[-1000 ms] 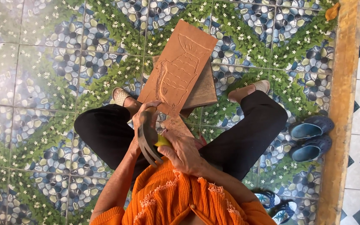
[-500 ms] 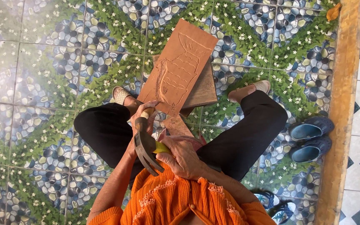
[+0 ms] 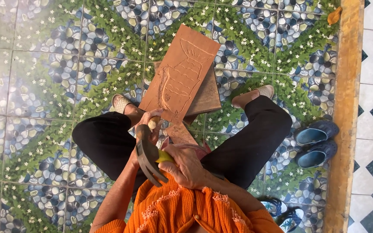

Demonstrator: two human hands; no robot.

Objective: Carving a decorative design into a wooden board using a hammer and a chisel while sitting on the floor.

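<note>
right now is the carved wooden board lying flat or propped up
Propped up: the carved wooden board leans tilted, its near end raised between the person's knees.

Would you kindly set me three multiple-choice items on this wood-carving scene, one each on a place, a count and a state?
1. Where does the carved reddish-brown wooden board lie?
A. On a second wooden slab, between the person's feet
B. Against the white diamond-patterned tiles
C. On top of the blue clogs

2. How many blue rubber clogs stand beside the tan raised border strip?
A. One
B. Two
C. Four

3. What is the state of the left hand?
A. Open and flat on the floor
B. Closed on a dark claw hammer
C. Resting on a knee

Answers: 1 A, the board overlaps another slab between the two slippered feet. 2 B, a pair stands side by side there. 3 B, its fingers wrap the hammer's pale handle, while the right hand grips a yellow-handled tool.
</note>
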